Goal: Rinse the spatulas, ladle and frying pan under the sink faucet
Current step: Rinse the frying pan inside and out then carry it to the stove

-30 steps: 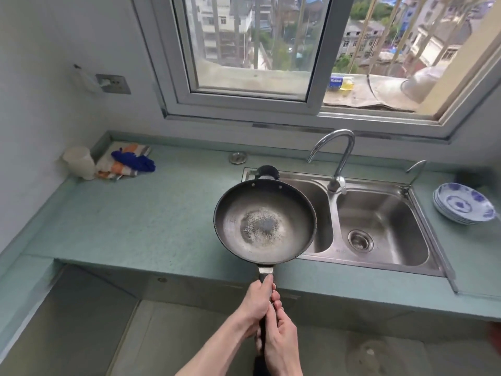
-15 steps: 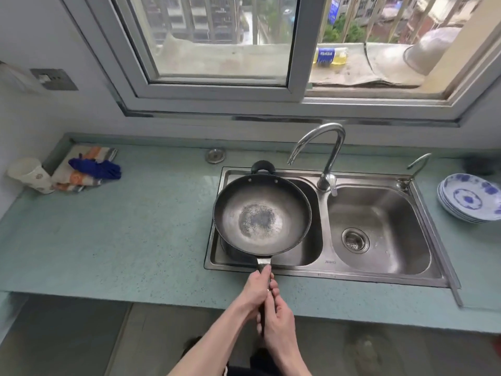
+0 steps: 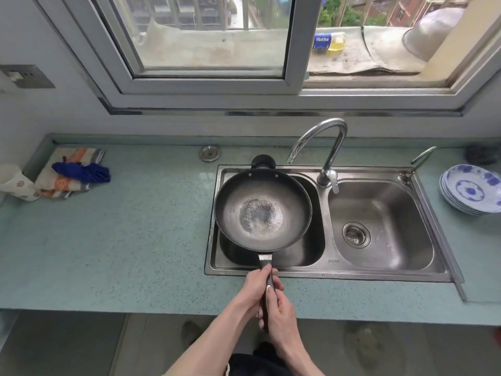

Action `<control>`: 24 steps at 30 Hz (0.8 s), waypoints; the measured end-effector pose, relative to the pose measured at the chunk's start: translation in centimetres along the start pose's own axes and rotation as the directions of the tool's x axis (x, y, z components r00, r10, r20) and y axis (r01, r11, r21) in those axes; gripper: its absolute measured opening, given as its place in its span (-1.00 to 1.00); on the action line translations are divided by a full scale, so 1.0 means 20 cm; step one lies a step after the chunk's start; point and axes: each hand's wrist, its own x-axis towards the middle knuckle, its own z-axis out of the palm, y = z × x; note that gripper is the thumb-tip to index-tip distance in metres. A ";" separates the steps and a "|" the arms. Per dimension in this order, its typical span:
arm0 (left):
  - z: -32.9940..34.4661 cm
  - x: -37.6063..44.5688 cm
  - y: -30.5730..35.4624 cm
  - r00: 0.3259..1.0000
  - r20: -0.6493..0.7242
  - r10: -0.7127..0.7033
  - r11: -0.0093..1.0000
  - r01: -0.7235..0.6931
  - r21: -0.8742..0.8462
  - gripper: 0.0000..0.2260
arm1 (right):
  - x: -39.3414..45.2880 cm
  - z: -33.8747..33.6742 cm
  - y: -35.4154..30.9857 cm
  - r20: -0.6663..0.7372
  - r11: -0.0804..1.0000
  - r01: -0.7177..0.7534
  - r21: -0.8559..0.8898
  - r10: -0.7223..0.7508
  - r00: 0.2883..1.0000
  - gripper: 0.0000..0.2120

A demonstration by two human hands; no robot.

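Both hands, left hand (image 3: pixel 253 290) ahead of right hand (image 3: pixel 280 312), have a closed grip on the handle of a frying pan (image 3: pixel 262 210) over the sink's (image 3: pixel 333 270) left basin, frame centre, beside the faucet (image 3: pixel 322 147).

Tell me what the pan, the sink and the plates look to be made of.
Pan: dark metal, likely carbon steel or iron; matte, worn to bare grey at the centre. Its handle, gripped by the left hand and right hand, looks like black plastic. Sink: stainless steel, brushed and reflective. Plates: glazed ceramic, glossy white with blue pattern, probably porcelain.
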 end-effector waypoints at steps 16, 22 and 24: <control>-0.02 -0.06 -0.09 0.995 -0.073 -0.061 0.997 0.058 -0.045 -0.65 | 0.67 -0.64 -0.48 -0.383 0.912 0.053 -0.407 -0.223 0.896 -0.66; -0.02 -0.10 -0.06 0.999 -0.041 -0.024 0.997 0.027 0.079 -0.68 | 1.33 -0.83 -0.79 -0.323 0.989 -0.059 -0.135 0.012 0.946 -0.51; -0.03 -0.10 -0.06 0.999 -0.050 -0.014 0.991 0.020 0.132 -0.69 | 1.44 -0.85 -0.84 -0.230 0.990 -0.116 -0.085 0.093 0.969 -0.59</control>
